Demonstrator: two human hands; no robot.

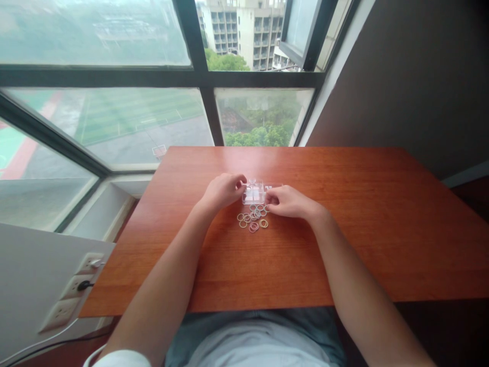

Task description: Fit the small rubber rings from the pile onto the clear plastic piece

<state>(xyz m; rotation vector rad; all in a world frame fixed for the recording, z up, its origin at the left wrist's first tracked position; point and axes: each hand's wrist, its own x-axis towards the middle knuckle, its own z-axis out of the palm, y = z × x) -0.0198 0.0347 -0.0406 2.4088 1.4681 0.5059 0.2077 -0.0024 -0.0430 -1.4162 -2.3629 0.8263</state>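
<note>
A small clear plastic box (253, 193) with compartments sits on the wooden table, between my two hands. My left hand (228, 188) is at the box's left side, its fingers curled against the edge near the upper left corner. On the right side, my right hand (286, 200) has its fingers bent together by the box's lower right corner; whatever they pinch is too small to make out. Several thin rings (254, 215) in pale green, yellow and pink lie in a loose pile just in front of the box, close to my right fingertips.
The reddish-brown table (382, 219) reaches beneath both forearms. A clear flat piece (275, 186) lies behind my right hand. Windows (145, 117) stand beyond the table. Wall sockets (72, 290) with plugs and cables are at the lower left.
</note>
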